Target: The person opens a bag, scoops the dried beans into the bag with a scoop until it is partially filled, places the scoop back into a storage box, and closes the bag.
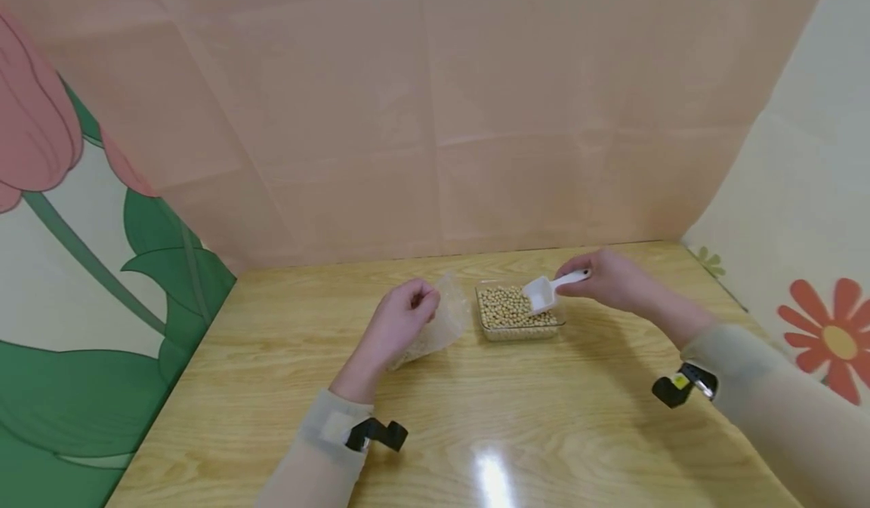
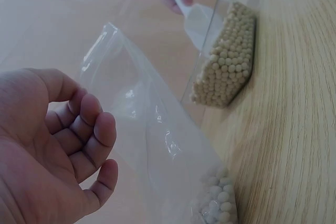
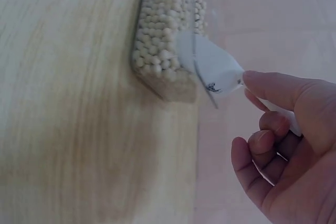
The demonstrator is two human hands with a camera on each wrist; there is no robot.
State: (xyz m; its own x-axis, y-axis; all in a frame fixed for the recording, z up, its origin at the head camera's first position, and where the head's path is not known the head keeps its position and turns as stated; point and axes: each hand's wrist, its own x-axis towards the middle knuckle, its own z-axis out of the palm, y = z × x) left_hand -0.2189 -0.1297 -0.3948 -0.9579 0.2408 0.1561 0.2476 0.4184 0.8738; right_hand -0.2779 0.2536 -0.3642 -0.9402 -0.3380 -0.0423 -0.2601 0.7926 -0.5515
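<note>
My left hand (image 1: 401, 323) pinches the upper edge of a clear plastic bag (image 1: 448, 321), holding it upright on the table. Some pale round soybeans (image 2: 218, 200) lie at the bottom of the bag in the left wrist view. Just right of the bag is a rectangular glass container (image 1: 519, 334) filled with soybeans (image 1: 501, 306). With thumb and fingers, my right hand (image 1: 605, 280) grips the handle of a white scoop (image 1: 541, 295) over the container's right side. The scoop's front edge dips among the soybeans; how much it carries is hidden.
Everything stands on a light wood-grain table (image 1: 530, 417). A pink sheet (image 1: 421, 130) hangs behind its back edge. Flower-printed panels rise at the left (image 1: 183, 289) and right (image 1: 802, 213). Black wrist mounts sit on both forearms.
</note>
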